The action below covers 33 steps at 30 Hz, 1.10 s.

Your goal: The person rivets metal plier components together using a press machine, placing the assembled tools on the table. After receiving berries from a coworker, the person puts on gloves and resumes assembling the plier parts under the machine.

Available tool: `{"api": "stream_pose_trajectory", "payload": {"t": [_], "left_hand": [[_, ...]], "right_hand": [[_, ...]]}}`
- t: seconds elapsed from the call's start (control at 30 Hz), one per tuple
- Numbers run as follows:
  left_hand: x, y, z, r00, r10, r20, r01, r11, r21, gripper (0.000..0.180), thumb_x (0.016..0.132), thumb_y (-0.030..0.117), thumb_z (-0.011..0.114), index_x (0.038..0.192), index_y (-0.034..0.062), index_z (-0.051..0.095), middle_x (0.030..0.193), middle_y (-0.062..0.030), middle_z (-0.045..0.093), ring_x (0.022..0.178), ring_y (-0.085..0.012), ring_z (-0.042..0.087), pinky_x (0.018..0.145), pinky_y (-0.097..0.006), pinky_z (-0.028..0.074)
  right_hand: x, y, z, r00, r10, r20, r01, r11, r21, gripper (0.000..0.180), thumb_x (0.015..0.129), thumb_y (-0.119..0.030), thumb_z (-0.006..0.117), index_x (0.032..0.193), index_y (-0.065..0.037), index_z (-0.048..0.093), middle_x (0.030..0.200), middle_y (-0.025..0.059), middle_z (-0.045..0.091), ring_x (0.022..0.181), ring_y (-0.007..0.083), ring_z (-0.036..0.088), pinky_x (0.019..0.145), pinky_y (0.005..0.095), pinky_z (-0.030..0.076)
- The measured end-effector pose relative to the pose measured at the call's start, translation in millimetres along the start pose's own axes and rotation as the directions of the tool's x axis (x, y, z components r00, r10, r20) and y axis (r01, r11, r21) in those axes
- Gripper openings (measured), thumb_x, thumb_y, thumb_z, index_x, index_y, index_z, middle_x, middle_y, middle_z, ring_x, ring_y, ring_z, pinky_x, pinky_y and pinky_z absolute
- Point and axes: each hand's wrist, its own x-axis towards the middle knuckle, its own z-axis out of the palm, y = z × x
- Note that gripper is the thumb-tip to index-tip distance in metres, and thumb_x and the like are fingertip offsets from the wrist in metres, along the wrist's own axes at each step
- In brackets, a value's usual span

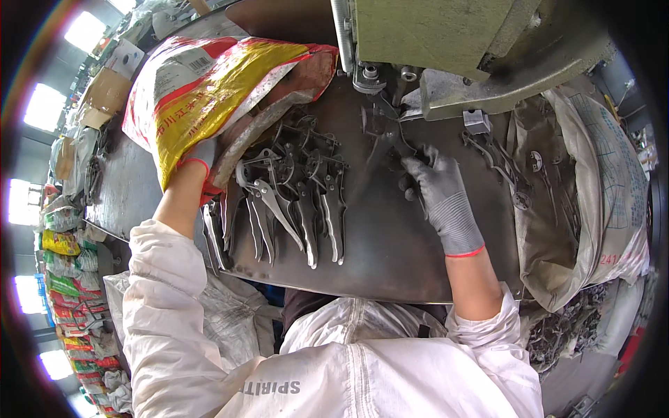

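My right hand (pixel 440 195), in a grey glove, is closed around the handle end of dark metal pruning shears (pixel 390 129). The head of these shears lies under the machine's lower end and looks slightly blurred. A red, yellow and white woven sack (pixel 202 97) covers most of my left hand (pixel 201 155); only the cuff and part of the glove show, so its fingers are hidden. Beside the sack's open mouth lies a heap of pruning shears (pixel 296 181), several of them with silvery handles pointing toward me.
A heavy green machine (pixel 425 31) overhangs the far side of the metal table (pixel 390 258). To the right, an open beige sack (pixel 592 209) contains metal parts, with more loose parts (pixel 491 157) beside it. A cardboard box (pixel 104 97) stands at the far left.
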Motion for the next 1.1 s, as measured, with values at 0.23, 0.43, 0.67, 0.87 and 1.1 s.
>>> {"api": "stream_pose_trajectory", "payload": {"t": [0.23, 0.43, 0.67, 0.87, 1.1], "left_hand": [[11, -5, 29, 0.994, 0.108, -0.013, -0.103, 0.971, 0.214, 0.051, 0.095, 0.034, 0.035, 0.140, 0.0109, 0.025, 0.143, -0.0108, 0.028, 0.132, -0.0239, 0.028, 0.109, -0.035, 0.021], [2, -57, 37, 0.971, 0.232, -0.051, -0.198, 0.908, 0.368, 0.058, 0.095, 0.037, 0.034, 0.145, 0.0122, 0.017, 0.149, -0.0106, 0.019, 0.137, -0.0240, 0.020, 0.112, -0.034, 0.016], [-112, 164, -163, 0.842, 0.535, 0.076, -0.157, 0.377, -0.913, 0.024, 0.087, 0.013, 0.055, 0.106, -0.0011, 0.053, 0.092, -0.0215, 0.059, 0.082, -0.0324, 0.062, 0.070, -0.039, 0.048], [-116, 200, -88, 0.820, 0.573, -0.001, -0.326, 0.466, -0.823, 0.026, 0.093, 0.012, 0.047, 0.115, -0.0039, 0.048, 0.079, -0.0091, 0.057, 0.063, -0.0146, 0.057, 0.055, -0.026, 0.047], [-96, 192, -76, 0.781, 0.397, 0.483, 0.412, 0.254, -0.875, 0.032, 0.095, 0.016, 0.045, 0.122, -0.0027, 0.045, 0.102, -0.0131, 0.057, 0.088, -0.0185, 0.060, 0.071, -0.032, 0.055]], "right_hand": [[5, 28, -12, 0.999, -0.013, 0.036, 0.010, 0.996, 0.089, 0.030, 0.086, -0.013, 0.058, 0.110, 0.004, 0.054, 0.080, 0.0068, 0.061, 0.056, 0.0083, 0.053, 0.047, 0.0212, 0.043], [4, 32, 6, 0.995, -0.038, 0.088, 0.026, 0.991, 0.128, 0.043, 0.088, -0.010, 0.057, 0.125, 0.005, 0.043, 0.085, 0.0089, 0.061, 0.061, 0.0099, 0.055, 0.051, 0.0224, 0.047], [26, 58, -9, 0.806, -0.543, 0.235, 0.591, 0.758, -0.276, 0.026, 0.087, -0.009, 0.056, 0.111, 0.002, 0.056, 0.085, 0.0130, 0.063, 0.066, 0.0216, 0.060, 0.062, 0.0349, 0.051], [23, -7, -108, 0.804, -0.592, 0.055, -0.010, -0.107, -0.994, 0.030, 0.072, -0.003, 0.059, 0.102, -0.007, 0.056, 0.092, 0.0148, 0.060, 0.084, 0.0311, 0.061, 0.074, 0.0397, 0.049], [30, 12, -135, 0.688, -0.719, 0.100, 0.264, 0.119, -0.957, 0.033, 0.079, -0.004, 0.056, 0.112, -0.010, 0.055, 0.091, 0.0149, 0.062, 0.083, 0.0285, 0.061, 0.071, 0.0382, 0.049]]}}
